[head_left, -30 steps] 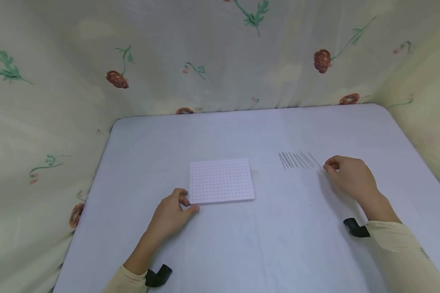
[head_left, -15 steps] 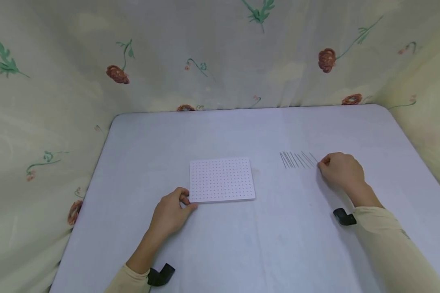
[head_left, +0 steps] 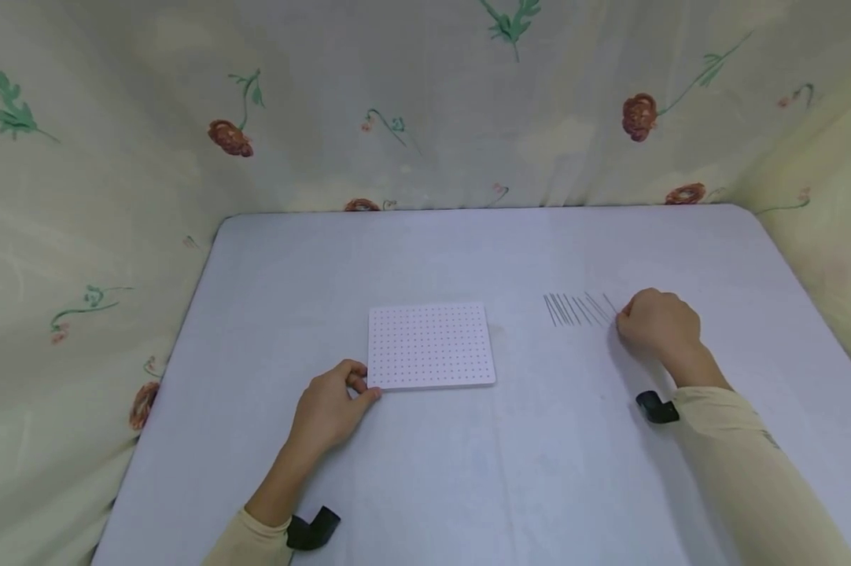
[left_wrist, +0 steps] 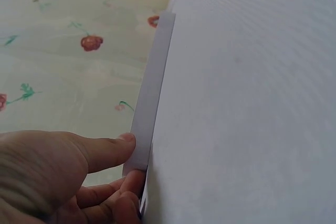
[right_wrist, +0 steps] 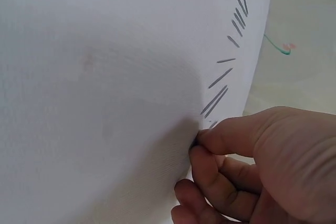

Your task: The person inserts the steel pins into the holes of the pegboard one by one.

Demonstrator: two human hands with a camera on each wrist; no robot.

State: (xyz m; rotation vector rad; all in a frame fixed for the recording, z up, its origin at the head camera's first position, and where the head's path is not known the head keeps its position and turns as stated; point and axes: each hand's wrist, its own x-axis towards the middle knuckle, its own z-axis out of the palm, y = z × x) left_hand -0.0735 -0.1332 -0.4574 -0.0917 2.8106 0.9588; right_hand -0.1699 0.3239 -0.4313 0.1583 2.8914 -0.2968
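Observation:
A white board with rows of small holes (head_left: 431, 346) lies flat on the white-covered table. My left hand (head_left: 329, 405) holds its near left corner, thumb (left_wrist: 113, 150) along the front edge and fingers at the left side. To the right of the board, several thin dark rods (head_left: 550, 310) lie in a slanting row. My right hand (head_left: 659, 324) is at the right end of this row, thumb and forefinger pinching the near end of the last rod (head_left: 609, 303). The fingers hide part of that rod (right_wrist: 213, 125) in the right wrist view.
Flowered cloth (head_left: 440, 102) hangs behind the table (head_left: 397, 251) and on both sides. Black angled pieces (head_left: 314, 528) stick out at both sleeve cuffs. The rods lie well apart from the board.
My right hand has shifted slightly left and its fingertips have drawn together on the end of the last rod. My left hand stays at the board's corner.

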